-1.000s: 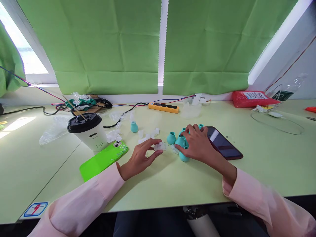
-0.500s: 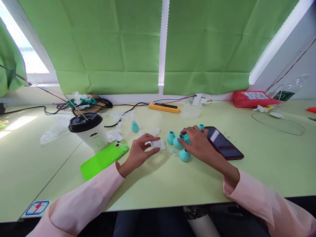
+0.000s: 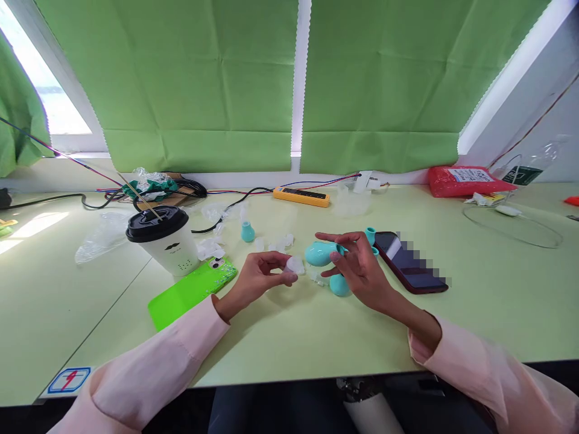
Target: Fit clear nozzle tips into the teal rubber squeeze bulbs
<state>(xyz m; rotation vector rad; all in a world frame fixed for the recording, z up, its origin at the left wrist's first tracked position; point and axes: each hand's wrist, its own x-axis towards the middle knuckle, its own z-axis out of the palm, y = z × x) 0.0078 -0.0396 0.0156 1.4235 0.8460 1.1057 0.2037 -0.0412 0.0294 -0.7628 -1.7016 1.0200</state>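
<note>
My left hand [image 3: 266,271] pinches a small clear plastic piece [image 3: 295,265] between thumb and fingers, just above the table. Opposite it, my right hand [image 3: 357,262] grips a turquoise squeeze bulb [image 3: 320,254], turned on its side with its round end toward the left hand. Under the right hand sits a second turquoise bulb [image 3: 339,286]. Beyond the fingers another bulb [image 3: 370,234] stands with its neck up; more are partly hidden by the hand. Small clear pieces [image 3: 319,278] lie between the hands, others [image 3: 281,243] farther back.
A bulb with a clear tip [image 3: 247,232] stands farther back. On the left are a lidded paper cup [image 3: 169,247] and a green phone case [image 3: 192,292]. A dark phone [image 3: 409,265] lies right of my right hand. A yellow power strip [image 3: 301,196] and red package [image 3: 465,182] are behind.
My right hand has lifted one turquoise bulb from the cluster and tipped it sideways. The clear piece in my left hand has turned, its rounded face now showing.
</note>
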